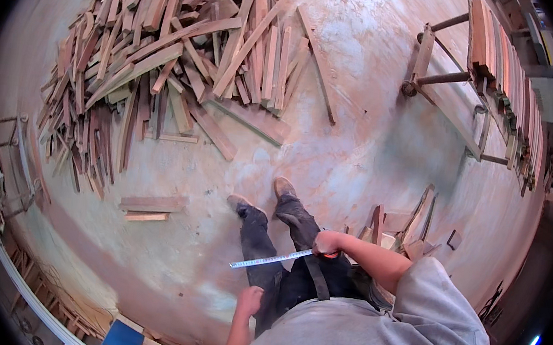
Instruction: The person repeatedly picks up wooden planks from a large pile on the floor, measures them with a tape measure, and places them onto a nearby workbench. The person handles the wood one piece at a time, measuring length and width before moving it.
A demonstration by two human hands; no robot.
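Note:
My right hand [328,243] is wrapped round a tape measure [330,255], of which a bit of orange case shows below my fingers. Its pale blade [271,260] sticks out to the left, over my dark trousers, and its tip hangs free in the air. My left hand [250,300] is curled closed beside my left thigh, lower than the blade and apart from it. Nothing shows sticking out of that fist.
A big heap of wooden strips [188,51] covers the floor ahead. Two short boards [154,203] lie left of my feet, and offcuts [411,229] stand to my right. At the far right, a metal rack [427,60] adjoins a row of upright boards [505,75].

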